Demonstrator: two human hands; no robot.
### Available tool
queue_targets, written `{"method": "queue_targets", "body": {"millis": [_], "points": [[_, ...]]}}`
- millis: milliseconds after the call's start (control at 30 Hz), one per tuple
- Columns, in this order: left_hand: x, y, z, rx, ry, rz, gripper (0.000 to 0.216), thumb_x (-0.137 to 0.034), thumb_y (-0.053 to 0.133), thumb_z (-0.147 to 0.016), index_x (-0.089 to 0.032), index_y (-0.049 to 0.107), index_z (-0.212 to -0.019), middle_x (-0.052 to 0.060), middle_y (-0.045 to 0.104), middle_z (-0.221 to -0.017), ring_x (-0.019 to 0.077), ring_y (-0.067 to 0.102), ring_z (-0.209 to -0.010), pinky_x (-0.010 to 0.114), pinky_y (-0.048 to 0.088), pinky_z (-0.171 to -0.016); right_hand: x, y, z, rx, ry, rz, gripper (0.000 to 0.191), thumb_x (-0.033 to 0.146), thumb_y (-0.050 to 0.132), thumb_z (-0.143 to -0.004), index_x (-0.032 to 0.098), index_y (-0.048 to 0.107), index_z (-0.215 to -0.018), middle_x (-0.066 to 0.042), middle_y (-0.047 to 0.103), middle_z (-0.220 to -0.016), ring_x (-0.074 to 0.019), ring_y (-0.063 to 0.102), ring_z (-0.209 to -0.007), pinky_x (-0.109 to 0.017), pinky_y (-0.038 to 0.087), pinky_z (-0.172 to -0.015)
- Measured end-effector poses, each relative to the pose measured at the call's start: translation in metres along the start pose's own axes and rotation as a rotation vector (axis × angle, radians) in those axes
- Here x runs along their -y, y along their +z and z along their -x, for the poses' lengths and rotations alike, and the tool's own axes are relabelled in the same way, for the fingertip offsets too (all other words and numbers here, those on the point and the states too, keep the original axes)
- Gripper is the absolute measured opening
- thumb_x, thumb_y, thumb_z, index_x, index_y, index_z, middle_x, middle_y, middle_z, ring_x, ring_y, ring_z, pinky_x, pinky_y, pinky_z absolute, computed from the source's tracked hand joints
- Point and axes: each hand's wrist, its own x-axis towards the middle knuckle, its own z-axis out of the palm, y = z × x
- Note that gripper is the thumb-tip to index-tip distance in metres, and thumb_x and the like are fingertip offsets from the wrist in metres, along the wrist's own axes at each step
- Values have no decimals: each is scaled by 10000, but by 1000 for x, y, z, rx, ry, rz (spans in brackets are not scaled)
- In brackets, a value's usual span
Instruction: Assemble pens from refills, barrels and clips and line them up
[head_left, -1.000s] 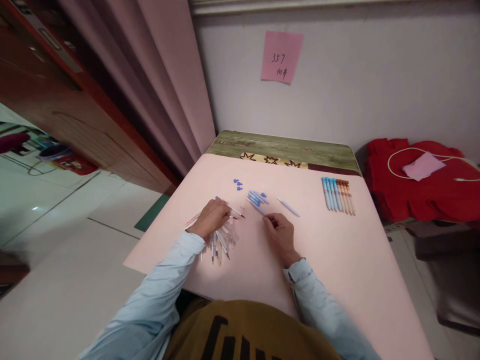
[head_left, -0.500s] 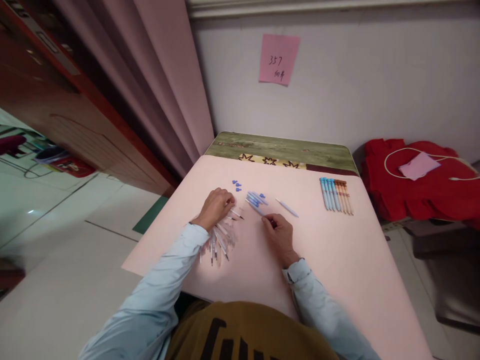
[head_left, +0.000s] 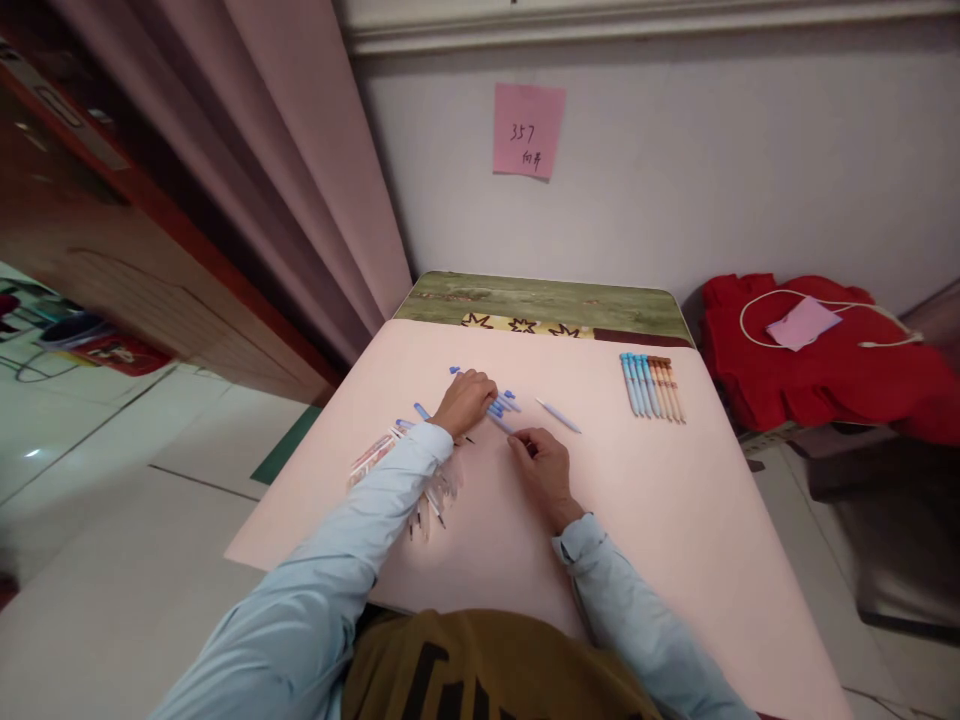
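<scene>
My left hand (head_left: 466,400) reaches forward over the pink table (head_left: 675,520), its fingers curled down onto a small heap of blue pen barrels (head_left: 501,408). What it grips is hidden. My right hand (head_left: 541,462) rests on the table just right of that heap, its fingertips pinched together on something too small to name. A pile of thin pen refills (head_left: 429,492) lies under my left forearm. A few blue caps (head_left: 454,370) lie beyond my left hand. One pale blue pen (head_left: 558,416) lies alone to the right of both hands.
A row of several blue and orange pens (head_left: 651,386) lies at the table's back right. A green patterned cloth (head_left: 540,300) covers the far edge against the wall. Curtains (head_left: 285,180) hang at the left. A red cloth (head_left: 817,360) with a white cable lies at the right.
My left hand has moved forward and right from the refill pile to the blue barrels. My right hand has hardly moved. The view has shifted to the right.
</scene>
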Motion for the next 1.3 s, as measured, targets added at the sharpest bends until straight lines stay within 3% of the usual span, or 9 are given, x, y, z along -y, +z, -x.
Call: {"method": "queue_targets", "body": {"millis": [267, 867, 1100, 1300], "points": [[0, 5, -2, 49, 46, -128, 185, -133, 493, -890, -181, 663, -836, 100, 639, -886, 248, 524, -924, 399, 369, -816, -2, 2, 0, -13, -15, 9, 187, 355, 588, -863, 217, 708, -824, -18, 669, -779, -154, 585, -684, -273, 471, -659], [5, 3, -2, 123, 139, -111, 131, -118, 582, -823, -204, 681, -818, 95, 622, -873, 259, 522, -958, 404, 364, -840, -2, 2, -2, -19, -24, 6, 180, 351, 592, -854, 221, 707, -807, -15, 675, -783, -156, 595, -681, -278, 470, -660], [10, -6, -1, 93, 114, -106, 138, -131, 563, -846, -203, 669, -794, 110, 612, -859, 263, 525, -931, 414, 363, -833, -1, 1, 0, -18, -26, 17, 180, 348, 585, -860, 222, 706, -814, -15, 675, -788, -151, 589, -680, -273, 466, -655], [26, -19, 4, 37, 39, -72, 198, -125, 561, -831, -218, 702, -934, 98, 661, -934, 263, 543, -965, 405, 367, -851, -3, 0, -1, -18, -16, 8, 193, 358, 584, -862, 224, 716, -823, -23, 682, -797, -159, 599, -691, -280, 477, -666]]}}
